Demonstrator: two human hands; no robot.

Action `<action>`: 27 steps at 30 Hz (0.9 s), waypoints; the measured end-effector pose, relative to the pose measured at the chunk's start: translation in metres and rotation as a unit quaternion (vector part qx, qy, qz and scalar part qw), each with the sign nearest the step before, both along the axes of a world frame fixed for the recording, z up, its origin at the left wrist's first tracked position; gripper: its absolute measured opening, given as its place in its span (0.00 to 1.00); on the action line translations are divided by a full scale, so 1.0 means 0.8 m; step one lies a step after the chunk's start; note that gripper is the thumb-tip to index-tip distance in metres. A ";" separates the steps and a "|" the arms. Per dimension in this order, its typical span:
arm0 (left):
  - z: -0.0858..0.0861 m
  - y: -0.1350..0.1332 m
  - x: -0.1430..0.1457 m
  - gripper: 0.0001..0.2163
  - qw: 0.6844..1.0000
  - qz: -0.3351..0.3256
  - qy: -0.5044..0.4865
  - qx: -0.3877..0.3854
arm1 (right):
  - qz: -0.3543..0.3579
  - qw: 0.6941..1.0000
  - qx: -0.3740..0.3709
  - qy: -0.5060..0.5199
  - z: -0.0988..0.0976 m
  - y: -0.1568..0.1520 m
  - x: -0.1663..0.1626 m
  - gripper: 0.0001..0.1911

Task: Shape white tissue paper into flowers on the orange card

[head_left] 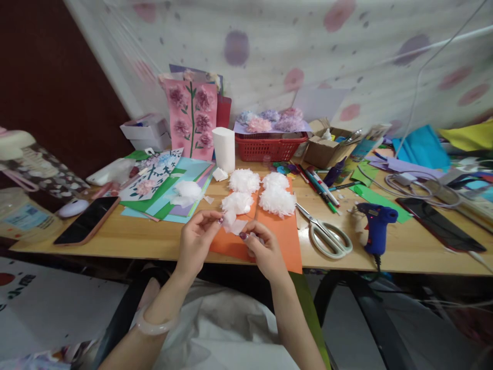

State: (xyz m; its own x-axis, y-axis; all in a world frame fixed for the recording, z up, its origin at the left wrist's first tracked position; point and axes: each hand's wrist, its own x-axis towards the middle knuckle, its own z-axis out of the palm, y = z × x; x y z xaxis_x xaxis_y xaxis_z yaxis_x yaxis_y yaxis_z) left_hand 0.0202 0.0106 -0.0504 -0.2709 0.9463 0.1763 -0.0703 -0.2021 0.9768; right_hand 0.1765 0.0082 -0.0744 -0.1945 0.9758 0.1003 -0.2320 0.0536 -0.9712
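Between my two hands is a piece of thin white tissue paper point(238, 226), partly hidden by fingers. My left hand point(199, 237) pinches its left side with thumb and forefinger. On the other side, my right hand point(262, 246) is closed on the paper too, its fingers curled. Both hands hover over the front of an orange paper sheet point(285, 241). Several fluffy white paper flowers point(277, 200) sit in two rows on and behind that sheet. To the left, a loose white tissue pile point(187, 191) rests on stacked coloured papers point(162, 208).
Scissors point(327, 236) and a blue glue gun point(375, 226) lie at right, near a phone point(442, 221). Markers point(321, 190), a red basket point(269, 148) and a white roll point(224, 149) stand behind. Another phone point(88, 221) is at left.
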 end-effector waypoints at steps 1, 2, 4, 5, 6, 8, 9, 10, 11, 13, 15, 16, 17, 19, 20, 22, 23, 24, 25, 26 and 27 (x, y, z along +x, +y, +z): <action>0.001 0.002 -0.001 0.08 1.000 0.013 -0.008 -0.005 | -0.001 1.000 -0.001 -0.002 0.000 0.000 0.000 0.11; 0.001 0.003 -0.002 0.08 1.000 0.023 -0.019 -0.010 | -0.001 1.000 -0.001 -0.002 0.000 0.000 0.000 0.10; 0.003 0.007 -0.006 0.10 0.997 0.036 -0.060 -0.018 | -0.002 1.000 0.000 -0.002 0.001 0.000 0.000 0.10; 0.005 0.009 -0.008 0.11 0.995 0.036 -0.093 -0.025 | -0.002 1.000 0.002 -0.001 0.001 0.000 0.000 0.09; 0.007 0.011 -0.012 0.11 0.990 0.032 -0.134 -0.034 | -0.002 1.000 0.004 0.000 0.001 0.000 0.000 0.09; 0.013 0.012 -0.018 0.12 0.971 0.007 -0.229 -0.067 | -0.003 1.000 0.006 0.001 0.002 0.000 0.000 0.09; 0.017 0.011 -0.021 0.12 0.957 -0.018 -0.274 -0.093 | -0.002 1.000 0.006 0.001 0.002 0.000 0.000 0.09; 0.021 0.010 -0.023 0.12 0.941 -0.049 -0.311 -0.123 | -0.001 1.000 0.006 0.000 0.003 0.000 0.000 0.09; 0.025 0.009 -0.023 0.11 0.925 -0.081 -0.338 -0.152 | 0.001 1.000 0.006 0.000 0.003 0.000 0.000 0.09; 0.031 0.005 -0.021 0.10 0.902 -0.135 -0.360 -0.197 | 0.006 1.000 0.008 -0.004 0.004 -0.001 -0.001 0.10; 0.032 0.002 -0.013 0.09 0.898 -0.158 -0.351 -0.212 | 0.010 1.000 0.012 -0.011 0.006 -0.001 -0.001 0.10; 0.032 0.002 -0.009 0.09 0.902 -0.159 -0.339 -0.213 | 0.011 1.000 0.014 -0.016 0.006 -0.002 -0.001 0.10; 0.031 0.003 -0.005 0.08 0.908 -0.157 -0.326 -0.214 | 0.013 1.000 0.015 -0.021 0.007 -0.002 -0.001 0.09; 0.029 0.010 -0.003 0.08 0.921 -0.146 -0.294 -0.209 | 0.017 0.999 0.012 -0.026 0.008 -0.003 -0.001 0.08; 0.029 0.016 -0.007 0.09 0.931 -0.135 -0.275 -0.200 | 0.019 1.000 0.007 -0.022 0.008 -0.002 -0.001 0.08; 0.033 0.034 -0.023 0.09 0.959 -0.100 -0.211 -0.162 | 0.023 1.000 -0.007 -0.005 0.007 -0.001 -0.002 0.10; 0.037 0.046 -0.036 0.09 0.974 -0.074 -0.168 -0.135 | 0.024 1.000 -0.015 0.006 0.006 0.000 -0.002 0.12; 0.041 0.060 -0.051 0.08 0.987 -0.043 -0.108 -0.109 | 0.025 0.999 -0.023 0.017 0.005 0.000 -0.003 0.13; 0.046 0.074 -0.068 0.07 0.996 -0.014 -0.033 -0.083 | 0.026 0.999 -0.030 0.027 0.005 0.001 -0.003 0.13; 0.051 0.089 -0.084 0.07 0.997 0.002 -0.002 -0.074 | 0.027 0.998 -0.037 0.037 0.004 0.001 -0.004 0.13; 0.055 0.104 -0.100 0.06 0.997 0.012 0.020 -0.068 | 0.028 0.998 -0.045 0.047 0.004 0.002 -0.004 0.14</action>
